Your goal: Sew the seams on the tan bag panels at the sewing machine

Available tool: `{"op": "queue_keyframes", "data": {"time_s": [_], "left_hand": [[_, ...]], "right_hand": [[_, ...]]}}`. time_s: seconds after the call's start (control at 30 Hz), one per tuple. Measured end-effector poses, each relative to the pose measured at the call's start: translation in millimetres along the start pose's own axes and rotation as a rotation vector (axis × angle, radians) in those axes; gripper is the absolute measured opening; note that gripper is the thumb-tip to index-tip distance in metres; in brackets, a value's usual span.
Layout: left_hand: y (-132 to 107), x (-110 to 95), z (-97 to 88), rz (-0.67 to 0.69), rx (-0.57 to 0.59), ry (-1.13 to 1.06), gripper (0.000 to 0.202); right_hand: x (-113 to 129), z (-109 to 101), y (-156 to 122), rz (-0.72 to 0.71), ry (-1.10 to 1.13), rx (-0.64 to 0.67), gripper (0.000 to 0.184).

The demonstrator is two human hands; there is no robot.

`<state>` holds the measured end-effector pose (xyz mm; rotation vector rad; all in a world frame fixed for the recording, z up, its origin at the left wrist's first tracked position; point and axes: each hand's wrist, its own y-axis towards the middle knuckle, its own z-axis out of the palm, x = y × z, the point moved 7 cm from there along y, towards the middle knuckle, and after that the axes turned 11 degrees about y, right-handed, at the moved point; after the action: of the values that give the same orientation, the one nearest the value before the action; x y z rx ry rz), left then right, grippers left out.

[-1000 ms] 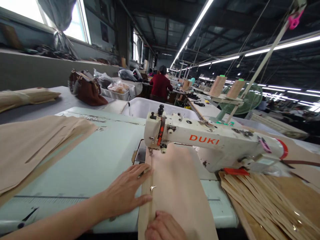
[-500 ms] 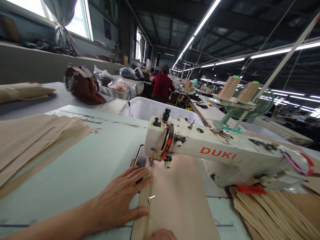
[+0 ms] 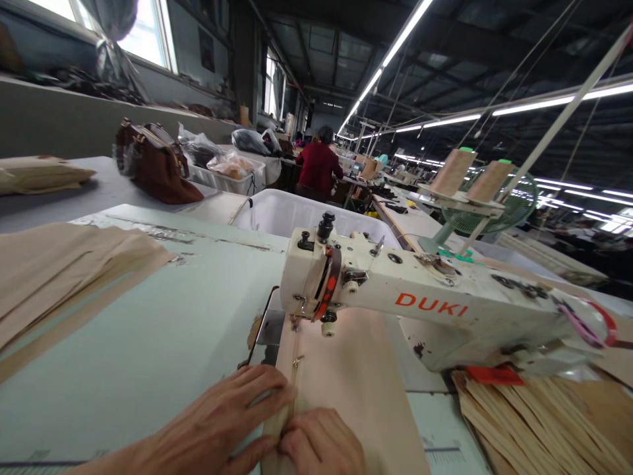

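Observation:
A beige fabric panel (image 3: 361, 376) lies under the needle end of a white sewing machine (image 3: 376, 284), with a zipper (image 3: 297, 343) along its left edge. The zipper's small metal pull (image 3: 297, 361) sits a little in front of the presser foot. My left hand (image 3: 227, 412) rests on the zipper's left side, fingers stretched and thumb apart. Close beside it, my right hand (image 3: 324, 441) is closed, its curled fingers pinching the zipper at the panel's left edge. Its fingertips are partly hidden.
Beige fabric pieces (image 3: 74, 270) lie on the table at left. Narrow beige strips (image 3: 544, 422) are stacked at right. Behind the machine stand a white bin (image 3: 277, 208) and a thread stand with two cones (image 3: 452, 173). A brown bag (image 3: 158, 165) sits back left; a person in red (image 3: 319, 166) sits beyond.
My left hand has slid back toward me from near the presser foot. My right hand has come further into view, onto the zipper. The pull has moved closer to the foot with the panel.

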<state>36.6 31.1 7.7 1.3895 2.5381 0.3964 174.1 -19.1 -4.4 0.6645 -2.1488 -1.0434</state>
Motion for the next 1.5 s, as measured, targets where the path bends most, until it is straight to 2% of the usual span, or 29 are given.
{"op": "queue_keyframes", "data": {"time_s": [0.1,0.17,0.23,0.27,0.33,0.47,0.6,0.73,0.8,0.97,1.17,1.23,1.33,1.43,1.5], "left_hand": [[-1.7,-0.4,-3.8,0.076,-0.024,0.035,0.051],[-0.8,2.7,-8.3,0.072,-0.07,0.045,0.052],[1.8,5.1,-10.5,0.066,-0.087,0.025,0.054],[3.7,5.8,-9.9,0.065,-0.07,0.01,0.056],[7.8,6.2,-7.7,0.066,-0.016,0.003,0.058],[15.3,6.8,-3.5,0.057,0.11,0.012,0.054],[20.3,4.7,-6.0,0.064,0.111,-0.055,0.053],[16.0,1.2,-6.9,0.055,0.052,-0.074,0.055],[11.6,-1.0,-5.9,0.054,0.033,-0.039,0.057],[11.6,-7.2,-5.9,0.068,0.055,-0.021,0.055],[13.6,-9.7,-0.9,0.023,0.098,-0.061,0.053],[10.3,-11.4,-0.9,0.02,0.076,-0.055,0.053],[7.7,-15.4,-4.7,0.033,0.077,-0.048,0.054],[12.0,-16.3,-10.3,0.027,0.112,-0.068,0.06],[17.3,-14.2,-11.9,0.029,0.126,-0.076,0.061]], "right_hand": [[1.1,-8.8,19.0,-0.069,0.043,0.187,0.019],[2.8,-14.5,34.4,-0.107,0.181,0.397,0.01],[-5.4,-18.7,50.8,-0.007,0.293,0.552,0.013],[-14.1,-19.4,58.7,0.077,0.289,0.577,0.017],[-34.6,-16.9,71.1,0.203,0.173,0.555,0.021],[-63.5,9.5,75.1,0.231,0.027,0.604,0.022],[-85.1,23.0,76.1,0.373,0.013,0.604,0.016],[-96.1,25.0,83.9,0.478,-0.034,0.54,0.005],[-97.9,27.3,85.9,0.501,-0.059,0.533,0.006],[-99.0,32.8,85.2,0.567,-0.125,0.526,0.013],[-113.5,40.8,91.2,0.612,-0.256,0.487,0.019],[-109.1,36.4,90.3,0.583,-0.249,0.501,0.02],[-83.9,23.0,75.9,0.482,-0.167,0.565,0.009],[-50.7,9.6,53.9,0.309,-0.031,0.586,0.025],[-39.4,4.9,43.3,0.229,0.004,0.564,0.032]]}}
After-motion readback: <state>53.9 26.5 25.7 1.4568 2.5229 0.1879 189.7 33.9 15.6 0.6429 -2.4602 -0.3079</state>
